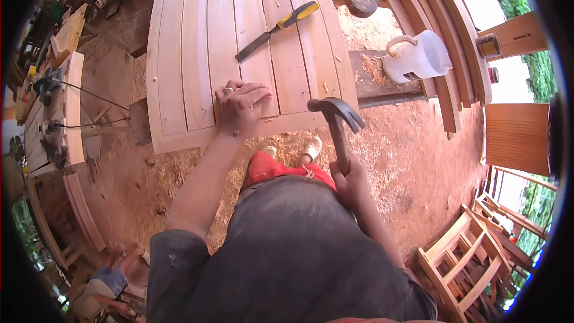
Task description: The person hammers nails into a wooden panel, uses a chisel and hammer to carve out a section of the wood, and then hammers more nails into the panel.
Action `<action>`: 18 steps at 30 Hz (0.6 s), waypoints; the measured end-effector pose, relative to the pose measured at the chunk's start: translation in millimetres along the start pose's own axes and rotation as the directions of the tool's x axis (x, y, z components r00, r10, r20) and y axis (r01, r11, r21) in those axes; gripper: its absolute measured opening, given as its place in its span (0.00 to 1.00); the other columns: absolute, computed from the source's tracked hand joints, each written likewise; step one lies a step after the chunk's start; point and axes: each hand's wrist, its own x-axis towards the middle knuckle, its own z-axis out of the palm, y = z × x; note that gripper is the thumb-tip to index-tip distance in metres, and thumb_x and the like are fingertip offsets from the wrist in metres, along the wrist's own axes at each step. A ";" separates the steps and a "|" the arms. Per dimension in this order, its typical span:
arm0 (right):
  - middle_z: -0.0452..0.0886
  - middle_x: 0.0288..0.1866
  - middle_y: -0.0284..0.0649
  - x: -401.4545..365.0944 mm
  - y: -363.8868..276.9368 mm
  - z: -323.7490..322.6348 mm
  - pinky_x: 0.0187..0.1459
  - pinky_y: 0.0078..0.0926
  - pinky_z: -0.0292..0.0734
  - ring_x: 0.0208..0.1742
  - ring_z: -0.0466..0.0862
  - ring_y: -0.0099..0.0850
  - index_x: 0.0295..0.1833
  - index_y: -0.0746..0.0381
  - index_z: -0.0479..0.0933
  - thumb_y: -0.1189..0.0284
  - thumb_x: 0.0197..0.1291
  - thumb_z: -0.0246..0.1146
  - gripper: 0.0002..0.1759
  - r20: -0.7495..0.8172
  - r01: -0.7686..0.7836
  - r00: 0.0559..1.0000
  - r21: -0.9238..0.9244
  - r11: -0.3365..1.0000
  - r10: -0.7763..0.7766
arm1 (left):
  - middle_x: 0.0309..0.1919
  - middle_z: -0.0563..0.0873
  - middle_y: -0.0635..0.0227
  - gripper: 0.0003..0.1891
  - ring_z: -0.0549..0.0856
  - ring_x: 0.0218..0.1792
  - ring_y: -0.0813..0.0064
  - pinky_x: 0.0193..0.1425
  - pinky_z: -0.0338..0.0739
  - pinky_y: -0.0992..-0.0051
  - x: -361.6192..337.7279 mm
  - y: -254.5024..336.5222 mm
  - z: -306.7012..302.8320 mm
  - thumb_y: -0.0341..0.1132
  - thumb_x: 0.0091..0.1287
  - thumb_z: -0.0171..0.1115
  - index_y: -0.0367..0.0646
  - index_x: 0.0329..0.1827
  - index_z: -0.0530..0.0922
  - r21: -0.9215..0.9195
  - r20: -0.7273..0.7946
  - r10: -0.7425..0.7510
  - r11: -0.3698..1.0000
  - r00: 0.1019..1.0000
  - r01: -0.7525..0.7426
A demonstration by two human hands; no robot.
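Observation:
A pale wooden panel of several long boards (194, 54) lies in front of me. On its near end rests my left hand (242, 104), a ring on one finger, with the fingers drawn together in a pinch; what they hold, if anything, is hidden. My right hand (351, 184) is wrapped round the handle of a claw hammer (339, 110), whose head is raised beside the panel's near right corner. Farther up the panel a chisel (275, 31) with a yellow and black handle lies slantwise, apart from both hands. Small wood chips or pegs are scattered over the boards.
A translucent plastic jug (421, 57) stands right of the panel, beside long stacked timbers (445, 18). Wooden frames (463, 260) are piled at lower right. Power tools (51, 87) with cords sit on a bench at left. Shavings cover the ground (394, 173).

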 end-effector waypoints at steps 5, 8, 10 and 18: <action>0.85 0.33 0.57 -3.1 -26.2 2.9 0.40 0.56 0.78 0.37 0.86 0.61 0.45 0.63 0.75 0.64 0.73 0.67 0.14 0.118 0.120 0.987 -0.092 0.988 -0.109 | 0.47 0.94 0.87 0.05 0.86 0.51 0.73 0.63 0.69 0.63 -4.4 3.0 -0.4 0.39 0.63 0.78 0.59 0.41 0.93 -0.011 0.018 -0.005 1.000 1.000 0.006; 0.86 0.34 0.58 1.0 -30.3 8.9 0.41 0.59 0.78 0.38 0.86 0.62 0.49 0.63 0.75 0.61 0.75 0.65 0.15 0.205 0.142 0.972 -0.143 0.979 -0.111 | 0.48 0.94 0.87 0.06 0.85 0.52 0.72 0.64 0.67 0.61 -3.9 -2.6 3.3 0.40 0.63 0.78 0.60 0.41 0.92 -0.030 0.014 -0.006 1.000 1.000 0.006; 0.86 0.35 0.58 0.4 -31.1 13.4 0.41 0.60 0.78 0.39 0.86 0.62 0.49 0.63 0.74 0.61 0.76 0.64 0.15 0.220 0.141 0.970 -0.148 0.979 -0.107 | 0.48 0.94 0.87 0.06 0.85 0.52 0.72 0.64 0.67 0.61 -3.3 -2.3 3.1 0.40 0.63 0.78 0.61 0.41 0.92 -0.031 0.016 -0.009 0.999 1.000 0.009; 0.86 0.35 0.61 4.7 -40.2 20.3 0.42 0.64 0.77 0.39 0.86 0.64 0.52 0.63 0.70 0.62 0.78 0.60 0.15 0.270 0.103 0.963 -0.304 0.947 -0.018 | 0.49 0.95 0.81 0.07 0.88 0.56 0.71 0.66 0.74 0.63 5.4 -3.6 -10.8 0.37 0.63 0.77 0.55 0.43 0.94 -0.091 0.178 -0.026 0.995 0.984 0.043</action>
